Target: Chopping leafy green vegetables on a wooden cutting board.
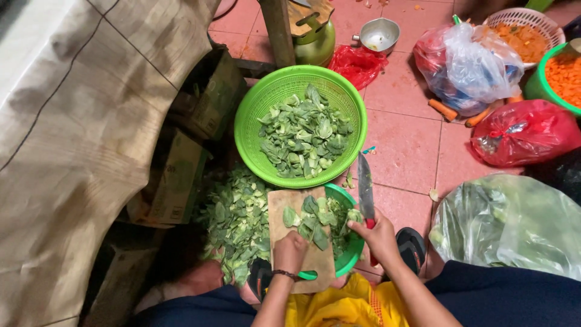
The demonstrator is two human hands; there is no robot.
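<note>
My right hand (380, 237) grips a knife (365, 189) by its red handle, the blade pointing away from me. My left hand (290, 251) rests in a fist on a wooden cutting board (284, 206), beside a small heap of cut green leaves (315, 219). The board lies across a small green bowl (353, 249). Beyond it stands a large green colander (254, 115) filled with chopped greens (304, 132). More cut greens (236, 218) are piled on the floor to the left of the board.
Cardboard boxes (175, 175) and a tan cloth (72, 133) fill the left. At the right lie a clear bag of greens (508, 221), red bags (525, 132), loose carrots (445, 110), baskets of chopped carrot (525, 37), a metal bowl (378, 34) and a green gas cylinder (316, 42).
</note>
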